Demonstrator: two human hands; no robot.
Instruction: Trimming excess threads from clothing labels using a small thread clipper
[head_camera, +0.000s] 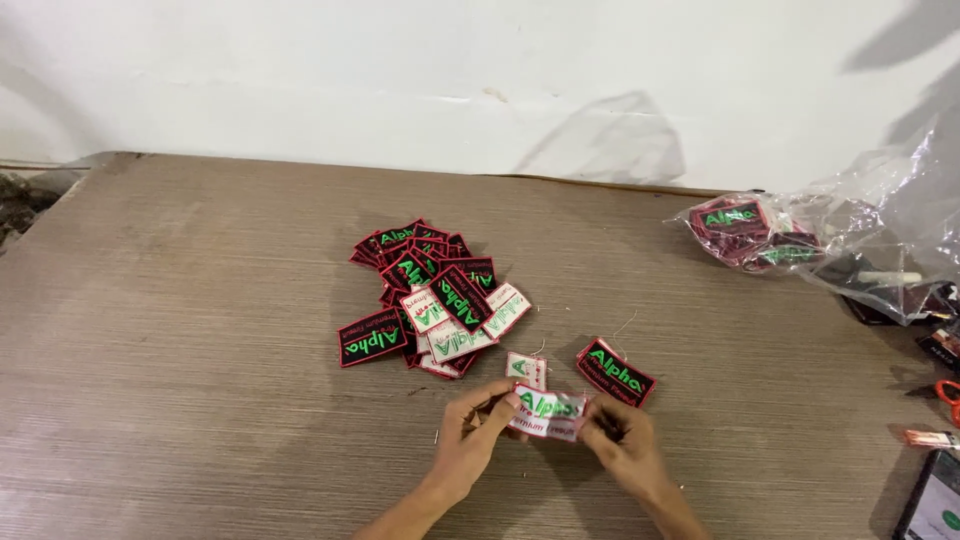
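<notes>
A loose heap of well over a dozen black, red-edged embroidered cloth patches lies on the brown wooden table. One pale patch, reverse side up, is pinched between the left hand and the right hand, seemingly being trimmed or checked; careful fingertip handling seems needed. Two single patches lie just beyond. One clear plastic bag of patches sits far right.

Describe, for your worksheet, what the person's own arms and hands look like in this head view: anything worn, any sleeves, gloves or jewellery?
Both forearms are bare; no sleeve shows up to the bottom edge of the picture. The left hand and right hand wear no gloves. No ring, watch or bracelet shows, though the fingers are small in this view.
</notes>
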